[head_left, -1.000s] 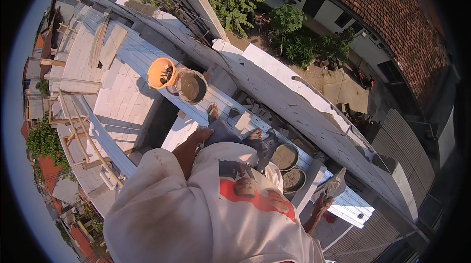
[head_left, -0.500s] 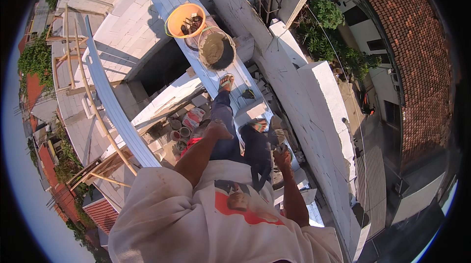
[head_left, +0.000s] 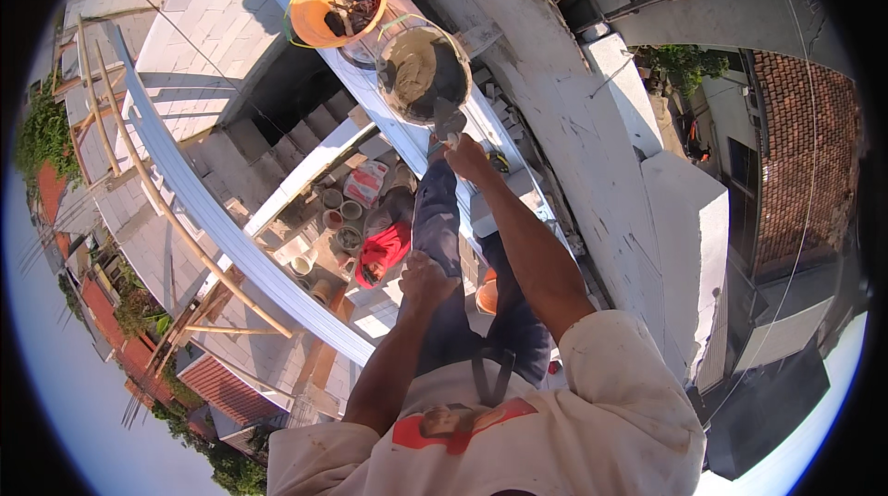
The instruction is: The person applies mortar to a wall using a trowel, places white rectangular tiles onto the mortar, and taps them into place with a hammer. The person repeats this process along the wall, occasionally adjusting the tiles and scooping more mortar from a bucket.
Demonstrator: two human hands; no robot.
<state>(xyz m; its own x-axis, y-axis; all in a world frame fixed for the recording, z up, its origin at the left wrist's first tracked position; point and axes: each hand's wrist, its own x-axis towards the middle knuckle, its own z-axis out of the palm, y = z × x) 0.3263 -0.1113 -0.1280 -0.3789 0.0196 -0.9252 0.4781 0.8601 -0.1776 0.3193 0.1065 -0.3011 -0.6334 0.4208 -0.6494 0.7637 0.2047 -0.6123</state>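
At twelve o'clock, our right hand point(head_left: 467, 156) has swung up from about four, its grip closed round a trowel point(head_left: 447, 117) whose blade reaches the mortar bucket's point(head_left: 455, 69) near rim; scooping now seems possible. Our left hand point(head_left: 430, 281) curls, apparently empty. That bucket holds grey mortar point(head_left: 412, 71); at eleven, an orange bucket point(head_left: 309, 8) holds dark, jumbled items point(head_left: 356, 11).

Wall point(head_left: 564, 126), lt. grey, R of R-hand fingers point(head_left: 462, 154). Tiled roof point(head_left: 805, 145), red-brn., far R of same. Blockwork point(head_left: 199, 29), white, sunlit w/ shadows, upper L of same.
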